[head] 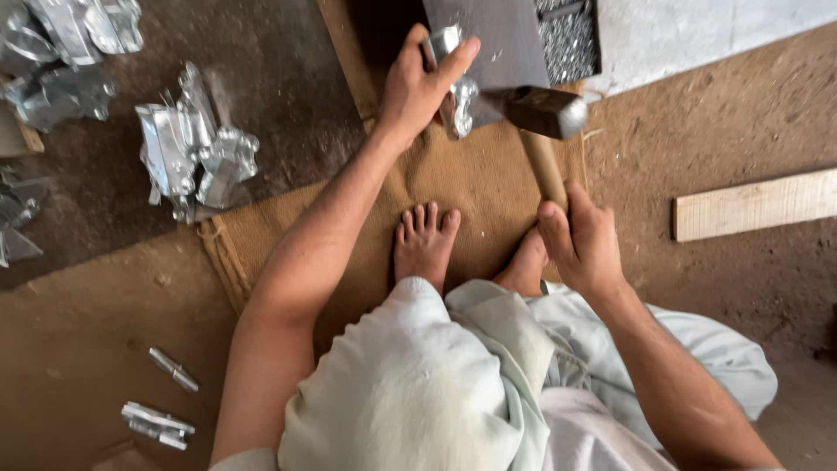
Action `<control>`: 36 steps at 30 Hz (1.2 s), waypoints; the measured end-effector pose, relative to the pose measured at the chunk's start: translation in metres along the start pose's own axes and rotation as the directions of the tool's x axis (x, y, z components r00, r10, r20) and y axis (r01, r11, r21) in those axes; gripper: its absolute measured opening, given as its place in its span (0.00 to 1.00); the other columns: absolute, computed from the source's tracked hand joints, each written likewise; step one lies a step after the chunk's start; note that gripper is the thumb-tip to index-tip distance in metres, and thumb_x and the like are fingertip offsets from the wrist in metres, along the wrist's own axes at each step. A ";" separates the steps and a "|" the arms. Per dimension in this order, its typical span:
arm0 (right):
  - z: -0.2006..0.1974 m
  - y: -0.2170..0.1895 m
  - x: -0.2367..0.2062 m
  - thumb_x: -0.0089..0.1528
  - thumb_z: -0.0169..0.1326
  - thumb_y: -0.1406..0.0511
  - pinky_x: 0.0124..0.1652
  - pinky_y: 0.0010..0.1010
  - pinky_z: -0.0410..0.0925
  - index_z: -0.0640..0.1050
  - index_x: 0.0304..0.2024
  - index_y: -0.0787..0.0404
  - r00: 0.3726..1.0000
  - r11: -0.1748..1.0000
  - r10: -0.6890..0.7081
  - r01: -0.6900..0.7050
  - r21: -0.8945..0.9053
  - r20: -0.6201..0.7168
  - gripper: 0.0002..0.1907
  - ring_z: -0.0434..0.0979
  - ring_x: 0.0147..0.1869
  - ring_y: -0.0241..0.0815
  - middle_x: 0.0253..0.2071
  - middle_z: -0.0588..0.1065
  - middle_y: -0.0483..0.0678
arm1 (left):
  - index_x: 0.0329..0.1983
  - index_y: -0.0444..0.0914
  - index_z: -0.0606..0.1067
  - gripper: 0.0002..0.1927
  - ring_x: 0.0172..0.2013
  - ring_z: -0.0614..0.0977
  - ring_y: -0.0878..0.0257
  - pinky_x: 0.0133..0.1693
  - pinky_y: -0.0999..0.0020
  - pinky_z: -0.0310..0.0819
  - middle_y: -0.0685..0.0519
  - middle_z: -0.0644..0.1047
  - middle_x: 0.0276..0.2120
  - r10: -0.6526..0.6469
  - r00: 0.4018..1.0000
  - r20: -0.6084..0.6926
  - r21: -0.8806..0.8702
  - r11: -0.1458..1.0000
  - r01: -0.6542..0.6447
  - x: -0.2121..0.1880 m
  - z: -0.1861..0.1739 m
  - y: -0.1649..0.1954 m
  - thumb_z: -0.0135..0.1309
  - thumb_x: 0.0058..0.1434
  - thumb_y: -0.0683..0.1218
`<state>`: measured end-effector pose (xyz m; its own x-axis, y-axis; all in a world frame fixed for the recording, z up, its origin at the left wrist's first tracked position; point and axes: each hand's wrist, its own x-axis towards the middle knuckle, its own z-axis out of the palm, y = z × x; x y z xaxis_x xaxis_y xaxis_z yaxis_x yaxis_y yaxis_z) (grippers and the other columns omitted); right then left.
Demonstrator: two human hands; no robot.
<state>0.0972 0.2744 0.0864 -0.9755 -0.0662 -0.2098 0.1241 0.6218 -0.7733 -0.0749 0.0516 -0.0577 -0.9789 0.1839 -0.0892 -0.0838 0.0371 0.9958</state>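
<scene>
Hammer (542, 122) is resting in the right hand (582, 240), fist gripping its wooden handle, head pointing toward twelve o'clock; the left hand (418, 83) is clasping a shiny metal clamp (455, 96) at nine o'clock of the head.

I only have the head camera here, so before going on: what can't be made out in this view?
- Shiny silver metal part: the left hand covers much of it, so its shape is unclear.
- Wooden-handled steel hammer: head motion-blurred; whether it touches the part cannot be told. The right hand hides the handle's end.
- Dark tray of small grey metal pieces: cut off by the top edge, pieces too small to identify.
- Right foot: partly hidden behind the right hand.
</scene>
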 end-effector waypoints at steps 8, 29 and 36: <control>0.008 -0.008 0.030 0.72 0.54 0.59 0.24 0.32 0.64 0.72 0.37 0.64 0.991 0.986 0.122 -0.128 -0.104 -0.060 0.15 0.68 0.22 0.36 0.21 0.70 0.49 | 0.44 0.37 0.71 0.33 0.28 0.83 0.67 0.27 0.72 0.82 0.53 0.79 0.31 0.033 0.996 -0.080 0.019 0.999 -0.032 -0.001 0.005 0.020 0.59 0.62 0.71; 0.020 0.080 -0.027 0.63 0.53 0.66 0.29 0.47 0.73 0.69 0.40 0.65 0.893 0.902 0.415 -0.430 0.052 0.175 0.09 0.82 0.29 0.58 0.36 0.83 0.50 | 0.36 0.39 0.69 0.29 0.29 0.81 0.62 0.30 0.69 0.79 0.50 0.74 0.29 -0.104 0.985 -0.140 -0.299 0.952 0.058 0.016 0.030 0.080 0.57 0.63 0.68; 0.007 0.080 -0.032 0.62 0.53 0.75 0.40 0.30 0.75 0.82 0.43 0.66 0.997 0.998 0.004 0.000 -0.058 0.074 0.10 0.81 0.43 0.40 0.43 0.80 0.52 | 0.63 0.37 0.70 0.31 0.45 0.88 0.60 0.47 0.62 0.87 0.50 0.81 0.47 0.368 0.913 0.173 -0.557 0.801 -0.217 0.059 0.038 0.147 0.49 0.72 0.65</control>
<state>0.1396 0.3212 0.0267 -0.9588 -0.1215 -0.2567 0.1131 0.6656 -0.7376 -0.1381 0.1049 0.0830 -0.8928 0.3516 0.2816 0.0418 -0.5577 0.8290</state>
